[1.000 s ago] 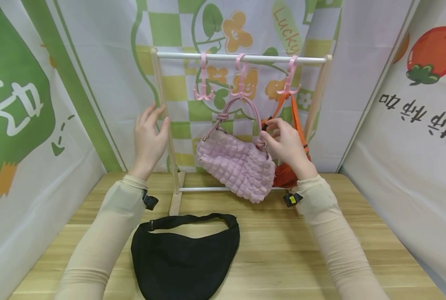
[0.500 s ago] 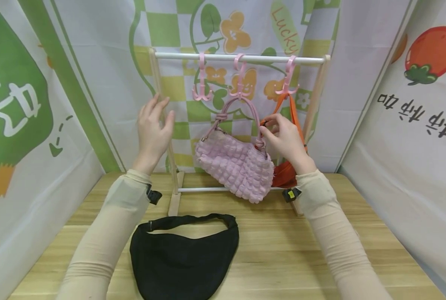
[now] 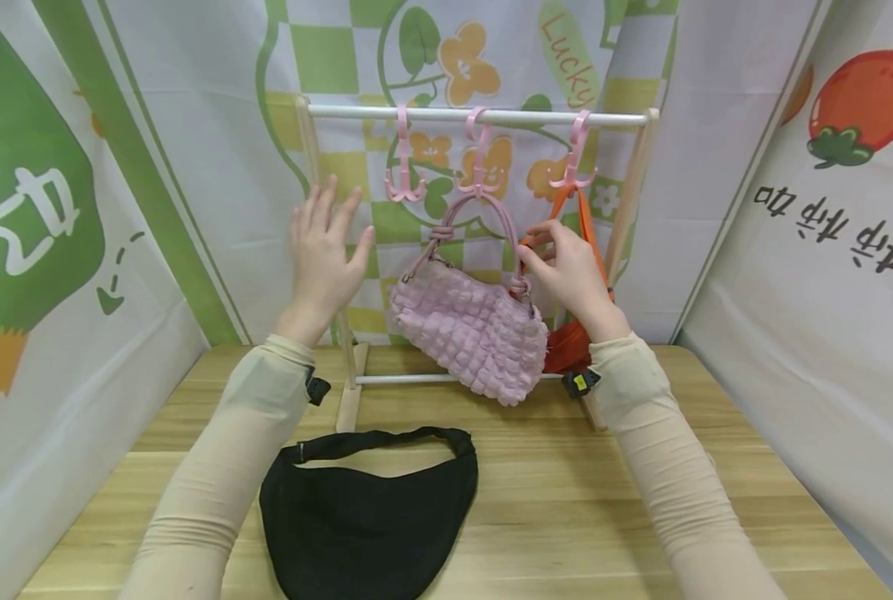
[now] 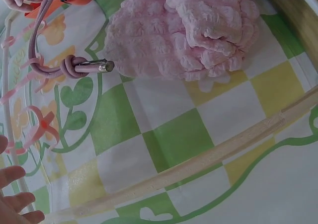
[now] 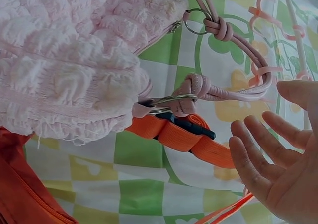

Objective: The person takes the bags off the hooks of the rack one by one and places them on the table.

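A pink puffy handbag (image 3: 470, 327) hangs tilted by its knotted handle (image 5: 238, 92) from the middle pink hook (image 3: 479, 158). My right hand (image 3: 569, 267) is beside the handle's right side. In the right wrist view its fingers are loosely spread and apart from the handle, holding nothing. An orange bag (image 3: 569, 346) hangs from the right hook (image 3: 575, 154), partly hidden behind the pink bag and my right hand. My left hand (image 3: 328, 254), fingers spread, is in front of the rack's left post, near the left hook (image 3: 404, 158), which bears no bag.
The rack has a metal top rail (image 3: 521, 116), wooden posts (image 3: 634, 200) and a low crossbar (image 3: 401, 379). A black shoulder bag (image 3: 363, 517) lies flat on the wooden table (image 3: 566, 517) in front of it. Printed cloth walls (image 3: 206, 167) enclose the sides and back.
My left hand has moved right and slightly up, its fingers spreading. My right hand has risen slightly. The pink handbag stays on its hook.
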